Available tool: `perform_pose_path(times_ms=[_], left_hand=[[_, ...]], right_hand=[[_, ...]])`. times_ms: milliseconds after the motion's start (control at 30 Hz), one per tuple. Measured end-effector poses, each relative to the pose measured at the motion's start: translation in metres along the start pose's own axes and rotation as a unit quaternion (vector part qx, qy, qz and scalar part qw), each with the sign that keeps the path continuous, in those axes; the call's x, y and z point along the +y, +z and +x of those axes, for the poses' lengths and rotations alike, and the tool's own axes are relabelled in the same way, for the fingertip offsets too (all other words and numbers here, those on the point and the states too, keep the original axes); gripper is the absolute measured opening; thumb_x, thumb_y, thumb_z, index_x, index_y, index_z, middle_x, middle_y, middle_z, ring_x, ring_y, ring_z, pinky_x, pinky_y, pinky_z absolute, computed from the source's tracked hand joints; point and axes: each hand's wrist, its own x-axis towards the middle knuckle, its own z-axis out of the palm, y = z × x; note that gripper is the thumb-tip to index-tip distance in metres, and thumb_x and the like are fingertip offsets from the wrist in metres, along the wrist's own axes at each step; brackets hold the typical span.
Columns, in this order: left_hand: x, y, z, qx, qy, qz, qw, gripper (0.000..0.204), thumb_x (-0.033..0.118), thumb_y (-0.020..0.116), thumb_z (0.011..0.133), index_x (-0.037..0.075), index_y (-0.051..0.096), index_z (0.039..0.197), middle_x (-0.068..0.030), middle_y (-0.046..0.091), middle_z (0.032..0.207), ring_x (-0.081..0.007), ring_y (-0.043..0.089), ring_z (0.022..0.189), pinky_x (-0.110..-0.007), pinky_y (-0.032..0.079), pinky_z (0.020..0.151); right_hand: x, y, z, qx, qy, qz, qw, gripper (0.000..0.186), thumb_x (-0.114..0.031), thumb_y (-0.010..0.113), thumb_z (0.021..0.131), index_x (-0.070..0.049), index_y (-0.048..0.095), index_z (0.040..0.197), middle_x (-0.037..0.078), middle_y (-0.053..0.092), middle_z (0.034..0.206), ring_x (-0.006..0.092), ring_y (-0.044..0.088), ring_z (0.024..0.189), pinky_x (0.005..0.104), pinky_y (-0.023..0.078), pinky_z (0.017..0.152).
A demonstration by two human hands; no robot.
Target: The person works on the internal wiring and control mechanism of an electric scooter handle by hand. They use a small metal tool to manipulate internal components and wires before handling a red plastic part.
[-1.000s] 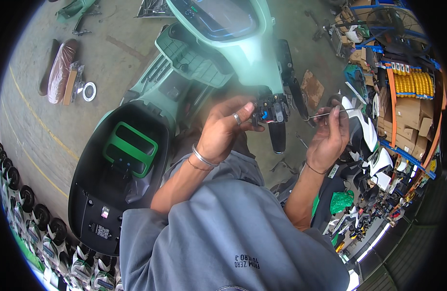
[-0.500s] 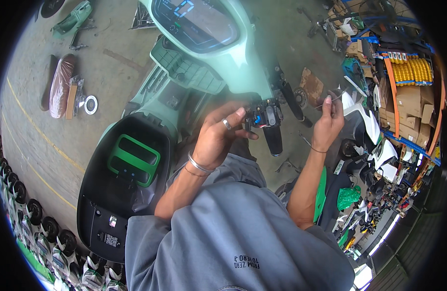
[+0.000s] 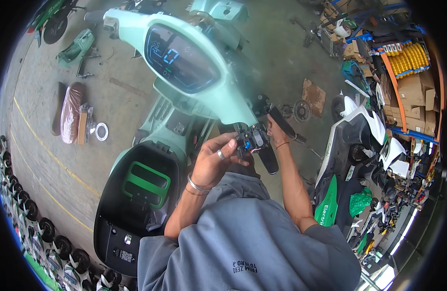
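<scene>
A pale green scooter (image 3: 228, 92) stands before me, its dashboard display (image 3: 182, 56) lit. On the near end of its handlebar an opened black switch housing (image 3: 254, 139) shows small parts and a blue piece. My left hand (image 3: 211, 162) closes on the housing's left side, thumb against its edge and fingers curled beneath. Beyond the black handlebar grip (image 3: 268, 160), my right hand (image 3: 277, 131) reaches in beside a thick black lever-like bar (image 3: 282, 121). Its fingers are mostly hidden there, so what they hold cannot be made out.
The scooter's open black under-seat compartment (image 3: 136, 213) with a green frame lies left of me. Wrapped seats (image 3: 72, 114) and a white ring (image 3: 102, 131) are on the floor. White and green bodywork (image 3: 359, 126), cartons (image 3: 410, 97) and a coiled yellow part (image 3: 407, 60) crowd the right.
My right hand, raised at the right with a thin thing between its fingers, has moved left to the handlebar. My left hand stays at the switch housing. The view has shifted, showing more of the scooter.
</scene>
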Motion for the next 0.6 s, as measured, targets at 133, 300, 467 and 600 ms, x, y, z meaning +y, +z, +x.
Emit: perform_pose_path(times_ms=[133, 300, 467, 600], left_hand=[[0.0, 0.008, 0.005, 0.031, -0.013, -0.025, 0.999, 0.037, 0.026, 0.06, 0.096, -0.006, 0.058, 0.116, -0.0186, 0.066, 0.109, -0.0258, 0.065, 0.096, -0.04, 0.057, 0.081], [-0.001, 0.0, 0.004, 0.036, -0.007, -0.029, 0.999, 0.028, 0.018, 0.062, 0.095, -0.005, 0.063, 0.11, -0.0161, 0.069, 0.102, -0.0247, 0.067, 0.089, -0.038, 0.056, 0.078], [0.001, 0.006, 0.006, 0.059, -0.024, -0.044, 0.997, 0.019, 0.016, 0.065, 0.092, -0.001, 0.063, 0.1, -0.018, 0.069, 0.102, -0.0268, 0.068, 0.089, -0.04, 0.059, 0.075], [0.003, 0.001, 0.006, 0.065, -0.024, -0.006, 0.998, 0.023, 0.019, 0.066, 0.09, -0.002, 0.063, 0.099, -0.0183, 0.069, 0.099, -0.0274, 0.068, 0.087, -0.04, 0.057, 0.075]], right_hand=[[-0.001, 0.065, 0.01, -0.023, -0.333, -0.256, 0.907, 0.016, -0.011, 0.062, 0.086, 0.003, 0.062, 0.092, 0.025, 0.064, 0.085, 0.0444, 0.063, 0.08, 0.0455, 0.048, 0.068], [-0.012, 0.132, 0.032, -0.004, -0.211, -0.058, 0.976, 0.06, -0.055, 0.051, 0.096, 0.001, 0.071, 0.098, 0.021, 0.068, 0.079, 0.0379, 0.067, 0.081, 0.0459, 0.048, 0.074], [-0.025, 0.155, 0.028, 0.027, -0.244, -0.085, 0.966, 0.054, -0.051, 0.053, 0.094, 0.0, 0.069, 0.094, 0.018, 0.065, 0.069, 0.0311, 0.066, 0.069, 0.0436, 0.047, 0.065], [-0.031, 0.162, 0.023, 0.016, -0.236, -0.012, 0.971, 0.043, -0.042, 0.058, 0.094, 0.0, 0.065, 0.088, 0.01, 0.056, 0.062, 0.0219, 0.054, 0.051, 0.0391, 0.042, 0.051]])
